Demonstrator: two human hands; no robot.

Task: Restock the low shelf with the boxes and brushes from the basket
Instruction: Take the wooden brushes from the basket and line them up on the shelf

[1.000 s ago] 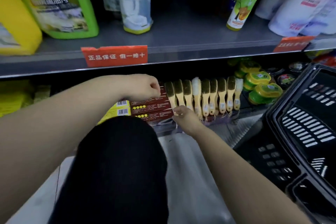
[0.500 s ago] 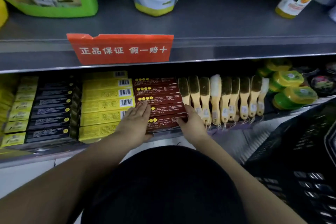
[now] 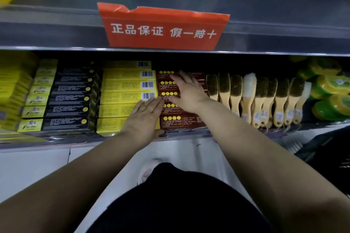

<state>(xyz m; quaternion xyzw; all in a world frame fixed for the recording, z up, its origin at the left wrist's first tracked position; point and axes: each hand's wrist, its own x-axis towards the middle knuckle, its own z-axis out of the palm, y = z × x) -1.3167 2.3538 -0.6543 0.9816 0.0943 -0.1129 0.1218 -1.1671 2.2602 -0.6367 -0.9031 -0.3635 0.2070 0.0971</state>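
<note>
On the low shelf [image 3: 56, 139] lies a stack of dark red boxes [image 3: 178, 122] with yellow dots. My right hand [image 3: 189, 92] lies flat on top of that stack, fingers spread. My left hand [image 3: 144, 115] rests flat where the red boxes meet the yellow boxes [image 3: 121, 86] on their left. Neither hand grips anything. To the right of the red stack a row of wooden-handled brushes [image 3: 265, 100] stands side by side. The basket [image 3: 329, 149] shows only as a dark edge at the far right.
Black-and-yellow boxes [image 3: 64, 100] fill the shelf's left part, green and yellow tins [image 3: 329, 98] its right end. The upper shelf edge with an orange label [image 3: 162, 28] hangs just above. My dark-clad knee [image 3: 180, 198] is below.
Both hands moved from the sides of the red stack onto its top, the right hand reaching further back. The view has moved closer to the shelf.
</note>
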